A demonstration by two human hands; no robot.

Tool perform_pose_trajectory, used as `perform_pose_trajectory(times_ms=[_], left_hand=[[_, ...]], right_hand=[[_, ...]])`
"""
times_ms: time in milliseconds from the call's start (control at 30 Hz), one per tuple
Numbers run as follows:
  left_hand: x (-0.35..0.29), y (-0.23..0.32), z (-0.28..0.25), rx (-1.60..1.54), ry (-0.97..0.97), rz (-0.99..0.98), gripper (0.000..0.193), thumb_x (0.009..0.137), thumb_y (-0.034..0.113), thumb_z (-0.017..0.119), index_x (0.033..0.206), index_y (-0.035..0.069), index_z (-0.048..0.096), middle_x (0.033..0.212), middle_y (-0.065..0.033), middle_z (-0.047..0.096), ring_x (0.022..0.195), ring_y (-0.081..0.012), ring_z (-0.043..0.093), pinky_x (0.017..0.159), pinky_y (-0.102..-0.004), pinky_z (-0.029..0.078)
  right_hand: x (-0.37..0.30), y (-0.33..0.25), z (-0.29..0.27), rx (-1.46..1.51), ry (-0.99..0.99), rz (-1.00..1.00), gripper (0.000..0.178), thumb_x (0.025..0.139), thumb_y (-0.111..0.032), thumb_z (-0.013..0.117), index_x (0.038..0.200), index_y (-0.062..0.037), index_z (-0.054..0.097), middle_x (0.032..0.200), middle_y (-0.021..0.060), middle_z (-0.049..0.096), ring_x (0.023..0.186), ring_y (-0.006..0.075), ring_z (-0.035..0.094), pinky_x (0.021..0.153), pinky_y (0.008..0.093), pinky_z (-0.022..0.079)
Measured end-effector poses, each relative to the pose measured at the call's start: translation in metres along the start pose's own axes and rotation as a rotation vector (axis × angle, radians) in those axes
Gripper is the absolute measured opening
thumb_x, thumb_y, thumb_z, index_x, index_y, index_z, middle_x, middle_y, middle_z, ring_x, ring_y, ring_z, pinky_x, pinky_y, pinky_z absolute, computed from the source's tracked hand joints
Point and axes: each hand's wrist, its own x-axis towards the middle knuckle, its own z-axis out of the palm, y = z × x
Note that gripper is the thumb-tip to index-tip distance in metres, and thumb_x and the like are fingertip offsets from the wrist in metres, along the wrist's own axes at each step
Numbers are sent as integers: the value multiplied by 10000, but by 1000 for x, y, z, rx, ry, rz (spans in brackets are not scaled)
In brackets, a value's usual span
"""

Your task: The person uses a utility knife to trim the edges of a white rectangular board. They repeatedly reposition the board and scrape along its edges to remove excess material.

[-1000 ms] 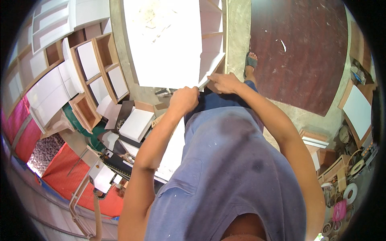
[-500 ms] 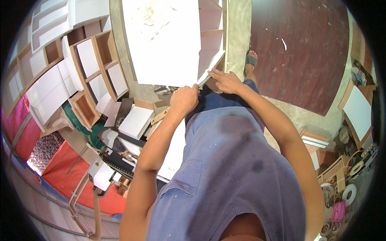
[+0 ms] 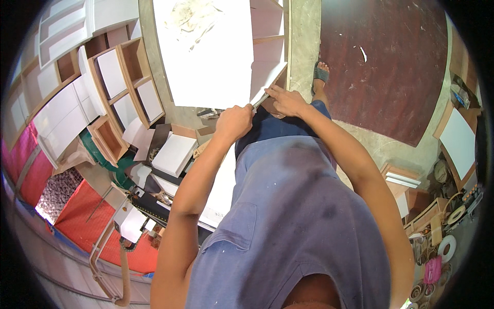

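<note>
A white cabinet (image 3: 208, 62) lies in front of me, its broad top panel glaring in the light and open compartments (image 3: 267, 49) along its right side. My left hand (image 3: 234, 122) is closed at the near right corner of the panel. From its fingers a thin grey flat tool (image 3: 260, 101) runs slantwise along the cabinet's near edge; its exact kind is hard to make out. My right hand (image 3: 289, 102) has its fingertips on the other end of that tool, with the thumb underneath. A crumpled pale cloth or heap of scraps (image 3: 193, 18) rests on the panel.
Left, wooden box frames with white panels (image 3: 126, 85) stand beside a green machine (image 3: 105, 159). A stack of white boards (image 3: 175, 154) lies near my left forearm. A dark red board (image 3: 383, 72) covers the floor at right. Rolls of tape (image 3: 446, 248) sit at lower right.
My left hand has shifted slightly left and more of the grey tool shows between the hands. My right hand stays nearly in place, and the view has moved a little.
</note>
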Motion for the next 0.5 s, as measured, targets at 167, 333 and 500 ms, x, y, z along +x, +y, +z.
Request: perform_pose_trajectory(times_ms=[167,333,500], left_hand=[[-2,6,-3,74,16,6,251,964,254,512,1007,39,636,756,-215,671,729,-389,678,658,-500,536],[-9,4,-5,69,-2,-23,255,963,265,514,1030,42,620,752,-210,670,736,-386,678,665,-495,537],[0,-8,1,57,-5,-10,253,953,260,524,1012,37,626,762,-212,678,742,-384,685,673,-491,544]], right_hand=[[-4,-1,-10,9,-84,-2,652,858,-231,450,1499,-186,344,1546,99,350,1234,294,554,965,500,456],[0,0,2,-7,0,-32,654,865,-229,431,1508,-182,320,1554,91,338,1214,356,564,988,581,398],[5,-1,5,-57,3,-12,696,843,-230,463,1519,-180,301,1566,88,318,1242,307,553,970,548,434]])
